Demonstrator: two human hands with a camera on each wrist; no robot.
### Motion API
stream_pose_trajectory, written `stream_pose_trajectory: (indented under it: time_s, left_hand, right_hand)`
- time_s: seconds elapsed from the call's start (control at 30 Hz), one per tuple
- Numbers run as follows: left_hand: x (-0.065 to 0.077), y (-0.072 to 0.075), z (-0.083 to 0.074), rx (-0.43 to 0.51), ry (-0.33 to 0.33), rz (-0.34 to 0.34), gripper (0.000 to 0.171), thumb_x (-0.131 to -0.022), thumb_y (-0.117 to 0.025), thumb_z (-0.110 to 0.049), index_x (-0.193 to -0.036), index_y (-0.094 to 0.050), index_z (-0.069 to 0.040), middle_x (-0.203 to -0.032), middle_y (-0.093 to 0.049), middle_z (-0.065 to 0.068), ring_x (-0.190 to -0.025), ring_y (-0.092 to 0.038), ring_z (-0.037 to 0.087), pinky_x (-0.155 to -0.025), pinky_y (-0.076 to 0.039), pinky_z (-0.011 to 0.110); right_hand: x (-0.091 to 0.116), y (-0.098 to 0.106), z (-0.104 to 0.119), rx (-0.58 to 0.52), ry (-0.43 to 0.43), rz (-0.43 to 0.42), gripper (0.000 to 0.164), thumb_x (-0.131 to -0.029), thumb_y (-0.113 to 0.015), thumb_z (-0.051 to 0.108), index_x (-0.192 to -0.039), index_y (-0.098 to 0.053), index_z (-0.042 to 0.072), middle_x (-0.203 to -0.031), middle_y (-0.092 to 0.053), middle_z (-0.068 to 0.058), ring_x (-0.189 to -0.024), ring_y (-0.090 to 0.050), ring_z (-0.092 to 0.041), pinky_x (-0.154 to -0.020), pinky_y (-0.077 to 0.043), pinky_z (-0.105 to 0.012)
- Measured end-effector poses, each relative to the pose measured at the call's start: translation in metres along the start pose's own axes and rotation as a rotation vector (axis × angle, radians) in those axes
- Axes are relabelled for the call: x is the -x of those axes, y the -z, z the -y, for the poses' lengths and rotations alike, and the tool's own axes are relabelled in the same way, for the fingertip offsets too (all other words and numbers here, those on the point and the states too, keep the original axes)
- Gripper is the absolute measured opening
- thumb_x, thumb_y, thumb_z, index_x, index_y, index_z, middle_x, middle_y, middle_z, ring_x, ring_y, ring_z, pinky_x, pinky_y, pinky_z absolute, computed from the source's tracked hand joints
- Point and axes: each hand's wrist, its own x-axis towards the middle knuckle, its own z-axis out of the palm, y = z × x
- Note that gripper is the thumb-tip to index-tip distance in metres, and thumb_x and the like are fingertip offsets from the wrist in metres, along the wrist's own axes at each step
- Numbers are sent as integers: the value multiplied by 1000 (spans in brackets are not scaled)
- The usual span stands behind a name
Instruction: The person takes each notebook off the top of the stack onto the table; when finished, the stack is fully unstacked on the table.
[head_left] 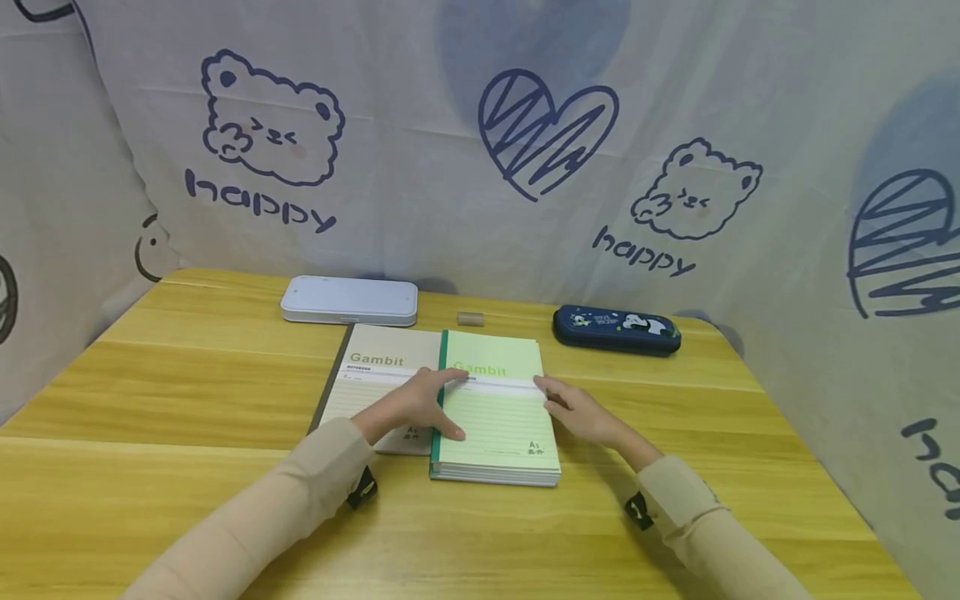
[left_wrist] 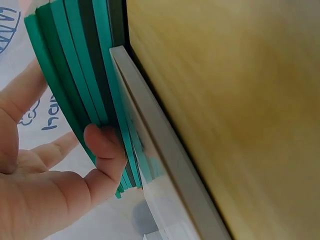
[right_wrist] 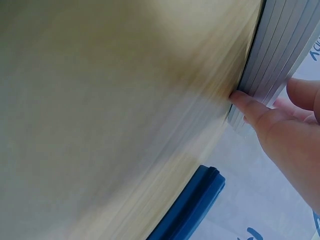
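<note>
A stack of several notebooks point(head_left: 498, 417) lies flat, a pale green one with a green spine on top. Their green and dark spines point(left_wrist: 82, 55) show in the left wrist view. My left hand point(head_left: 420, 400) reaches over the grey-covered notebook point(head_left: 375, 350), fingers spread, with fingertips on the green cover and one bent finger against the spines. At the stack's right side, my right hand point(head_left: 581, 412) has its fingertips against the page edges point(right_wrist: 272, 45). The grey notebook sits directly left of the stack.
A white case point(head_left: 349, 300) stands at the table's back left, and a dark blue pencil case point(head_left: 617, 331) with a panda print at the back right. Between them lies a small tan block point(head_left: 470, 318). A printed curtain point(head_left: 420, 233) hangs behind the wooden table point(head_left: 187, 367).
</note>
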Motion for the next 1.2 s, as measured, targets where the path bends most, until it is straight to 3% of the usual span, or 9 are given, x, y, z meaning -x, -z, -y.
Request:
stream_pose_trajectory:
  time_s: [0.23,0.33,0.47,0.6,0.73,0.93,1.2]
  left_hand:
    - [2,3,-1,3,-13,-19,83,-61,-82,-11,-133,-42,-8,-138,-33,17,-126,-27,34,-99,-26,46]
    - [1,4,1,45,5,-20,83,-60,-82,-9,-133,-42,-9,-139,-32,15,-127,-25,34,-100,-24,46]
    - [3,8,7,202,19,-1,81,-60,-80,0,-132,-43,-5,-139,-30,19,-127,-24,35,-99,-26,45]
    - [5,15,13,374,27,39,74,-63,-74,9,-130,-45,-1,-138,-27,25,-124,-27,35,-92,-37,39]
    - [8,21,16,503,52,74,68,-66,-69,14,-129,-46,0,-139,-25,24,-117,-37,31,-82,-45,34]
    - [12,27,19,645,65,140,66,-70,-60,19,-131,-41,4,-133,-35,23,-90,-55,22,-74,-49,32]
    - [21,33,20,732,72,168,62,-74,-54,20,-132,-38,5,-124,-44,23,-81,-58,20,-71,-50,32]
  right_hand:
    - [0,0,1,-23,10,7,41,-94,-39,-1,-133,-31,-11,-136,-29,-27,-124,-29,-37,-98,-28,-45]
    - [0,1,1,-50,24,14,42,-93,-40,0,-133,-31,-10,-137,-28,-28,-123,-30,-38,-97,-29,-45]
    - [1,1,1,-68,35,25,43,-93,-42,0,-133,-29,-12,-136,-26,-30,-122,-30,-40,-97,-29,-45]
    - [1,0,0,-62,35,29,44,-93,-42,0,-133,-29,-13,-136,-26,-30,-123,-30,-39,-97,-29,-44]
    - [1,0,2,-48,34,25,43,-92,-43,-1,-132,-30,-12,-136,-26,-30,-123,-29,-39,-97,-29,-44]
    - [2,0,4,-32,33,24,42,-92,-43,-1,-131,-32,-13,-136,-25,-31,-124,-27,-40,-97,-29,-45]
    - [2,0,4,5,36,20,42,-92,-43,0,-130,-33,-13,-136,-25,-32,-125,-25,-41,-98,-27,-46]
